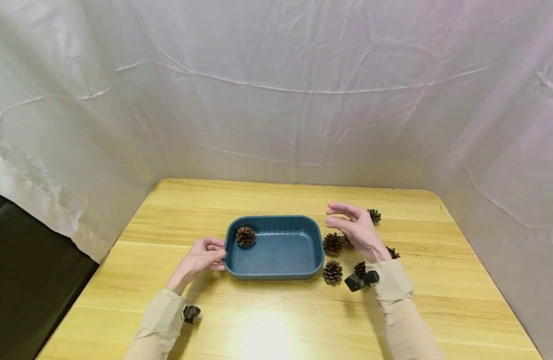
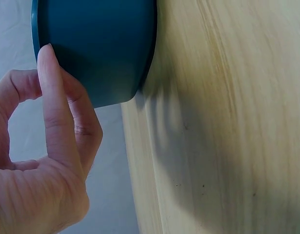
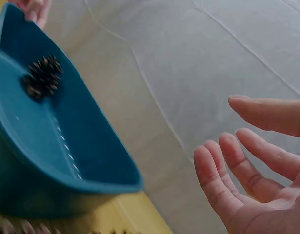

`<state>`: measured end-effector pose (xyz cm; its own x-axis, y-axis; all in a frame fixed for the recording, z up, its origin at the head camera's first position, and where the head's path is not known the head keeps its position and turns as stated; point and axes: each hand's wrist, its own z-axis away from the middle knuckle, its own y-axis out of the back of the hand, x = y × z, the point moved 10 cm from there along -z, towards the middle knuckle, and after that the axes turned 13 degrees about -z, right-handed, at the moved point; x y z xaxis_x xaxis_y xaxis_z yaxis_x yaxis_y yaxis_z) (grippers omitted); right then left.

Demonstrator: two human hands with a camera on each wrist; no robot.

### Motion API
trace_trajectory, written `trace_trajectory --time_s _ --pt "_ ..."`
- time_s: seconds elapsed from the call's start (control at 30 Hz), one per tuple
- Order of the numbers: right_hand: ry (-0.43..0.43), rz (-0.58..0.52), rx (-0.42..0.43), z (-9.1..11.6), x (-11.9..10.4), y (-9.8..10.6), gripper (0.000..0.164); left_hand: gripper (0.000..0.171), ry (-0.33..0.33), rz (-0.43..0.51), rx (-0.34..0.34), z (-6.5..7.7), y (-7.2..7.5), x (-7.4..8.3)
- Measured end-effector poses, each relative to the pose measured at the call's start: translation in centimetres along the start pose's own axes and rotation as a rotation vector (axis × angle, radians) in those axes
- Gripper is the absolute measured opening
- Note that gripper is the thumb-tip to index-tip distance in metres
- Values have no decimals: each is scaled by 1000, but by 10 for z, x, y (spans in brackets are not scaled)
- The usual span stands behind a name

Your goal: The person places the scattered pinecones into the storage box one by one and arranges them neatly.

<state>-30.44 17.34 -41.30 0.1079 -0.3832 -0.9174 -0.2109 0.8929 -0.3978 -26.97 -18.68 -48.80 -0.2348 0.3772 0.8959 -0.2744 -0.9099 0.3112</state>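
1. The right hand [image 1: 359, 232] has nothing in its grasp; its fingers are gently bent, thumb well apart. Closing them while too high could catch only air.
2. The left hand [image 1: 202, 257] pinches the end of the tray [image 1: 276, 257] with curled fingers. A slack hold could let the tray slide if bumped.
3. Just inside from the left fingertips, the tray holds one pine cone [image 1: 246, 237]; tipping the rim might roll it.
4. Below the right fingers, toward the tray, sits a dark cone [image 1: 332, 244]; a hasty sweep could jam it against the wall.
5. Behind those fingers, beneath the wrist, lies a half-hidden cone [image 1: 360, 269]; the wrist camera [image 1: 362, 281] could knock it away.
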Motion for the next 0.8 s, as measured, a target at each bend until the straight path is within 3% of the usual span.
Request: trace_trajectory --time_s 0.5,0.8 --pt "148 -64 31 26 -25 57 37 42 -11 10 2 0 0 -2" --pt "258 -62 119 44 -36 93 37 41 -20 16 8 0 1 -2"
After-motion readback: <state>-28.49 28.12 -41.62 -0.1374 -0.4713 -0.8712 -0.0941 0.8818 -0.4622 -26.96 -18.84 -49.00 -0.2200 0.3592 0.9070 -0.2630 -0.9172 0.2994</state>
